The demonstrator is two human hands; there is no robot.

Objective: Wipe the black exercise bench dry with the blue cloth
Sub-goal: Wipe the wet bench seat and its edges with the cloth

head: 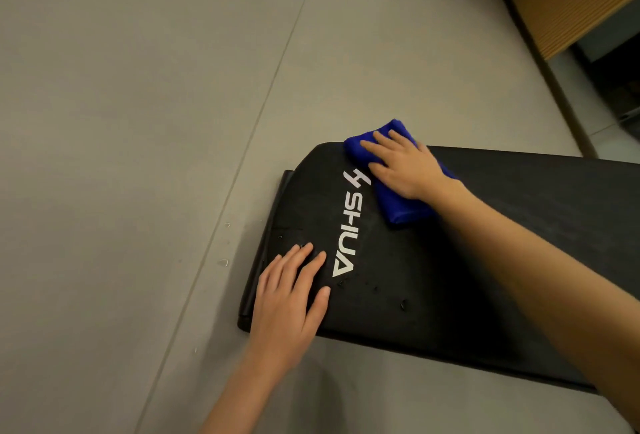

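Observation:
The black exercise bench runs from the centre to the right edge, with a white SHUA logo across its near end. Small water drops dot the pad below the logo. A folded blue cloth lies on the far corner of the pad. My right hand presses flat on the cloth with straight fingers. My left hand rests flat on the near left corner of the pad, fingers straight, holding nothing.
Grey floor surrounds the bench, with a few water drops on it just left of the pad. A wooden slatted cabinet and a dark post stand at the top right.

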